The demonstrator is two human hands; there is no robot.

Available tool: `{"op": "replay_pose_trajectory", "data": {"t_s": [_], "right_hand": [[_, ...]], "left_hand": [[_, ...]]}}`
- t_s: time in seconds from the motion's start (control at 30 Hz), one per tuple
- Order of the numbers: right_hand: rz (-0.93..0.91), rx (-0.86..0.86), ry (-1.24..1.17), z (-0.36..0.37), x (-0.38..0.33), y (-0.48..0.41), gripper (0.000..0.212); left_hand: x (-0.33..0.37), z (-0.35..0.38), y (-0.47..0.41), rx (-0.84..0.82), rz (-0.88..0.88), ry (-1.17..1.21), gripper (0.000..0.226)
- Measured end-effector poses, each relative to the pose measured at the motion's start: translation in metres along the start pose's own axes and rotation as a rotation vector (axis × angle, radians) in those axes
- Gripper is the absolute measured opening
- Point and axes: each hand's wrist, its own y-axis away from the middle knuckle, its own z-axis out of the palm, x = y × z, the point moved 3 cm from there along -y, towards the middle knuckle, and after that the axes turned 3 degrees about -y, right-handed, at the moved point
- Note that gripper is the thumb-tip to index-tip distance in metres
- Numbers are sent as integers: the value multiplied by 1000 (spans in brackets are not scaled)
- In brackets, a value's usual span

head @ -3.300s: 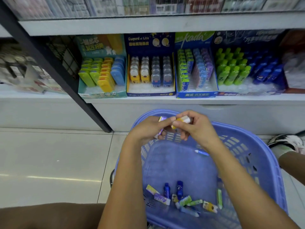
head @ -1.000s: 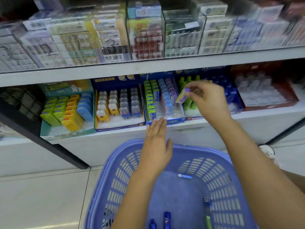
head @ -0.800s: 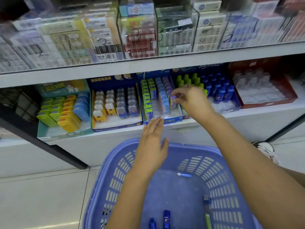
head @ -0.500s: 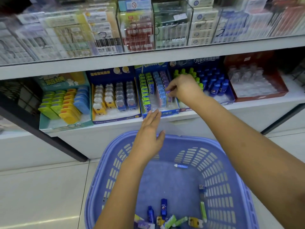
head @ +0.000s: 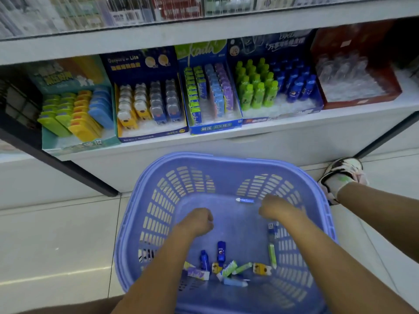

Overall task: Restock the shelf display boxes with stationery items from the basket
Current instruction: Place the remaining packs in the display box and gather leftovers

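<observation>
Hands: your left hand (head: 195,223) and right hand (head: 280,208) are both down inside the blue basket (head: 172,182), backs up and fingers curled under, so I cannot tell whether either holds anything. Loose stationery items (head: 223,266) lie at the basket's near end, below the shelf display boxes (head: 215,128).

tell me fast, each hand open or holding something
Left hand: curled over the basket, fingers hidden, cannot tell.
Right hand: curled near the pen, cannot tell.
</observation>
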Motion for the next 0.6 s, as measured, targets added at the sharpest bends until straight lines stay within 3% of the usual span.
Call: {"op": "replay_pose_trajectory", "data": {"t_s": [0.17,0.37,0.47,0.53,0.6], "right_hand": [[-7,88,-138,-21,-8,-35,30],[-156,166,-172,-35,-42,-57,30],[-263,-36,-65,-4,-64,-49,16],[-242,-251,-35,32,-74,-41,23],[-208,-346,15,67,-82,-38,34]], "left_hand": [[-38,-4,-17,17,-58,2,23],[-40,10,-26,-116,-75,-7,12],[-41,30,-24,-236,-215,-79,39],[-41,43,-24,-292,-256,-97,39],[-39,51,-25,-318,-260,-109,36]]}}
